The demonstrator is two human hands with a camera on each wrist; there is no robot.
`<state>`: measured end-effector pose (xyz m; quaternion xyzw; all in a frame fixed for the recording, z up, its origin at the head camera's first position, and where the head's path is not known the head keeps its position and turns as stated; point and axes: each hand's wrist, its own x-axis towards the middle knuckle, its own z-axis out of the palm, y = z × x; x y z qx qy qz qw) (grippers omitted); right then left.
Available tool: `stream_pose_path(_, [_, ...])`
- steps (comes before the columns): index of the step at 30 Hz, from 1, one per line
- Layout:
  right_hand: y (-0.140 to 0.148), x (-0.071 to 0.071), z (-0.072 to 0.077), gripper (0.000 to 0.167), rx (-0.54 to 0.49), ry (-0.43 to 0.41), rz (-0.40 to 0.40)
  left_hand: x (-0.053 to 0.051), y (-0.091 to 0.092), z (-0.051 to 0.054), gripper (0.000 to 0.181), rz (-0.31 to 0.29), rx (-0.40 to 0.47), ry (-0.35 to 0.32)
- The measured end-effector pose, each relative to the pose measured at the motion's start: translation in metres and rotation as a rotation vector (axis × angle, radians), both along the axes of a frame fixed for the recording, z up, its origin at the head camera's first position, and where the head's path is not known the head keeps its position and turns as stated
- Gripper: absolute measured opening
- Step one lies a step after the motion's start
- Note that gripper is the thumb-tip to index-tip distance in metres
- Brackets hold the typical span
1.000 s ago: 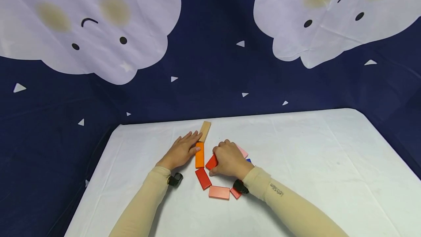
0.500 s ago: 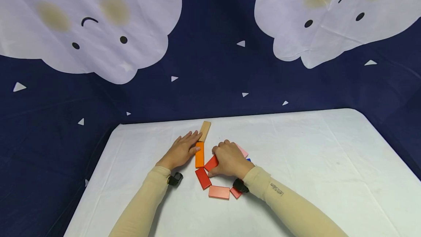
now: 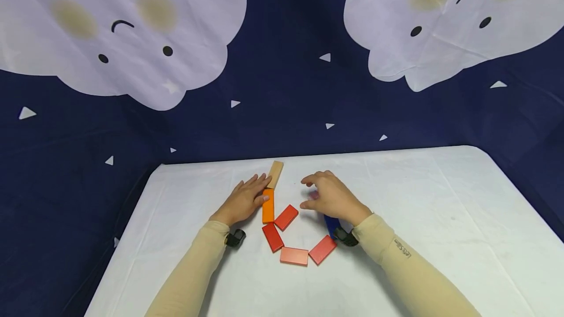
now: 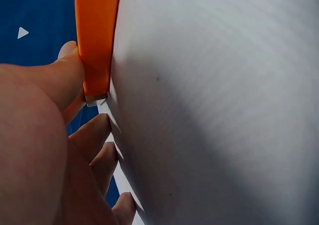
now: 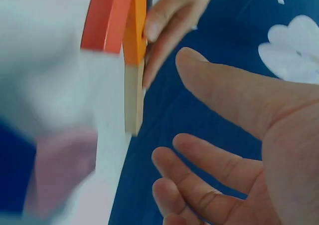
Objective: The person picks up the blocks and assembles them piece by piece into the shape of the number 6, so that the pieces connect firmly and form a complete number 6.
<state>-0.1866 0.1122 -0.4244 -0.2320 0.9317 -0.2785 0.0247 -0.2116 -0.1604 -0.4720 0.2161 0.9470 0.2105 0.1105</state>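
My left hand (image 3: 244,203) lies with its fingers extended at the left of a row of flat blocks. Its thumb touches the orange block (image 3: 268,207), and its fingertips reach the plain wooden block (image 3: 275,174) behind that. My right hand (image 3: 334,195) hovers over the right side, fingers and thumb spread with nothing between them. Below it are a blue block (image 3: 331,227) and a pink block (image 5: 67,165), both partly hidden in the head view. A red block (image 3: 286,217) rests inside the curve, angled off the orange block's near end.
The curve continues through a darker red block (image 3: 273,237), a salmon block (image 3: 294,256) and a coral-red block (image 3: 322,249). White cloth covers the table (image 3: 396,278). A dark blue curtain (image 3: 282,111) with clouds hangs behind its back edge.
Half a second ago my right hand gripped the red block; it has let go and moved right and up. Before that, the block shifted slightly left. The left hand stays in place.
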Motion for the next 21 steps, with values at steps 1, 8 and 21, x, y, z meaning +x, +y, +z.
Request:
stream_pose_path(1, [0.005,-0.001,0.001,0.056,-0.010,-0.005,-0.007,0.000,0.000,0.000,0.059,-0.001,0.002,0.002])
stream_pose_path(8, [0.029,-0.007,0.002,0.056,-0.052,-0.033,0.000,0.000,0.000,0.001,0.059,-0.003,-0.002,-0.005])
stream_pose_path(21, [0.052,-0.018,-0.021,0.059,0.010,-0.083,0.136,0.000,0.000,0.000,0.059,0.006,-0.014,-0.018])
